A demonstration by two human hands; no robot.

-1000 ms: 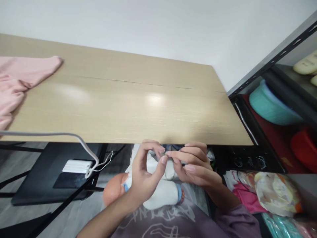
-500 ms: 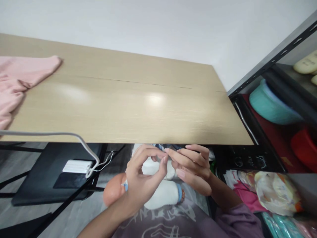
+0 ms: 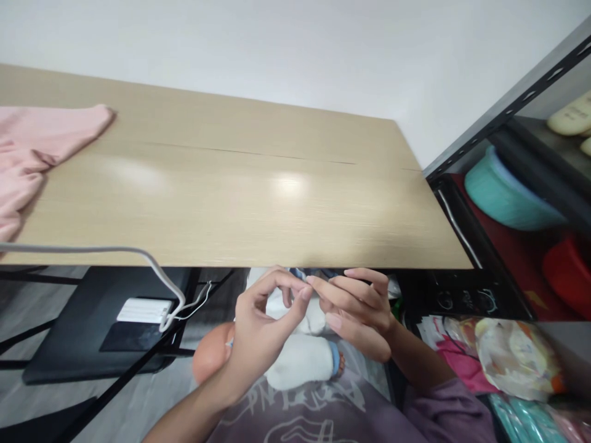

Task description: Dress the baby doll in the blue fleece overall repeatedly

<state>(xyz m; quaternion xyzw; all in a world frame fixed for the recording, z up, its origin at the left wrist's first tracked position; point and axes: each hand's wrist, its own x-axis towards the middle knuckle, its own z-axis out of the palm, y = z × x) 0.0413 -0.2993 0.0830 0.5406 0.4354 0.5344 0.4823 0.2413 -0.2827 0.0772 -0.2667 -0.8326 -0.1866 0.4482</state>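
Your left hand: thumb and index tips together; cannot tell if they clamp something tiny. Your right hand: index tip just beside them, thumb apart. White-clothed doll lies below your fingers, partly hidden behind your hands. Edge of table just beyond. Pink cloth on table, far left; white cable near table edge.

Pale wooden table: pink cloth, rumpled, on its left end. Black flat surface below table, at left: white block and dark flat device, side by side. Red shelf right of table: teal bowl, red bowl. Grey floor beneath table.
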